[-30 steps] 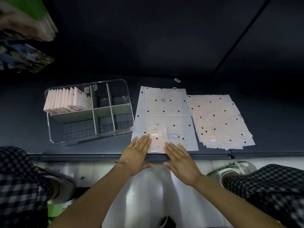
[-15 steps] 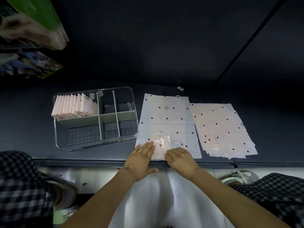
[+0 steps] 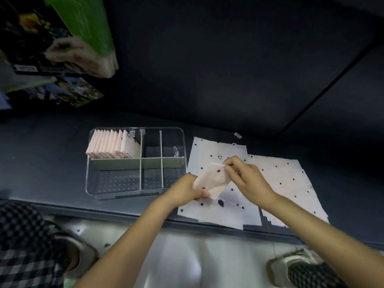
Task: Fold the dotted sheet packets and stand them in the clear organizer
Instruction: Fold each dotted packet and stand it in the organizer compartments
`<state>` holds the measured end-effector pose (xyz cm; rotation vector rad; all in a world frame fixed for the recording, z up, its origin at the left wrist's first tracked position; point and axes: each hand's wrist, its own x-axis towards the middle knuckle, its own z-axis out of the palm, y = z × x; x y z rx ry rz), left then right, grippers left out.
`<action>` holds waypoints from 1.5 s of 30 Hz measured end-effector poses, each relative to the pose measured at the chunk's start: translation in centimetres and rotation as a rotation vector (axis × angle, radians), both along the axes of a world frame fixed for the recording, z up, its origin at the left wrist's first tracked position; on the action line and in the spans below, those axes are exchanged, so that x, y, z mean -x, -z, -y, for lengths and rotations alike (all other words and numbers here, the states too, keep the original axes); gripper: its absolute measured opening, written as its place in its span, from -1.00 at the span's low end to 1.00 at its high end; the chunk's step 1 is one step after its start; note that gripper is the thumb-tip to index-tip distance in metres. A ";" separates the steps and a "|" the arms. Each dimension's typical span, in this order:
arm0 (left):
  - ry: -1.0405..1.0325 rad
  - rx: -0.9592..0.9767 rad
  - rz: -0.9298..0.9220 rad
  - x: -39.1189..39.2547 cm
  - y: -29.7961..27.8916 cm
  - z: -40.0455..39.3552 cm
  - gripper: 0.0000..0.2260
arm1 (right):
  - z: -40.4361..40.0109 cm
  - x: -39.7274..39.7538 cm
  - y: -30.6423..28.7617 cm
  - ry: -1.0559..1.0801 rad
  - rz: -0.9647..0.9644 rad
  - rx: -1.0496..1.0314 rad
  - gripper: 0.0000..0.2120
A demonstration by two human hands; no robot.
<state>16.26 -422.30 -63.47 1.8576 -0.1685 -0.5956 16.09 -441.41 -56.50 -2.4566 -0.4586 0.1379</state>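
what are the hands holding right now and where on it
Both hold one folded pink packet, lifted above the dotted sheets. The left hand grips its lower near corner; the right hand pinches its upper far edge.

A dark blue-grey padded surface [image 3: 52, 163] ran across the scene, its front edge dropping to a pale, glossy floor [image 3: 187, 262] that caught soft reflections. Behind the surface rose a dark wall [image 3: 207, 59], crossed at its right by a thin black diagonal seam [image 3: 324, 86]. Above the surface's left end hung blurred colourful packages [image 3: 62, 59], one green, one printed with pictures.
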 end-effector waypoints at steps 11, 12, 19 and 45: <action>-0.520 -0.650 0.427 -4.0 -3.6 -12.9 -0.72 | -13.5 -7.8 -2.7 0.080 -0.073 -0.104 -0.92; -0.548 -0.734 0.395 -4.1 -3.3 -13.8 -0.70 | -14.9 -8.3 -2.3 0.118 -0.074 -0.126 -0.92; -0.588 -0.881 0.291 -3.7 -0.7 -15.2 -0.70 | -22.1 -10.0 1.3 0.164 -0.045 0.064 -0.85; -0.845 -0.539 0.505 -2.7 0.8 -15.8 -0.86 | -26.8 -10.6 4.2 0.198 -0.229 0.268 -0.81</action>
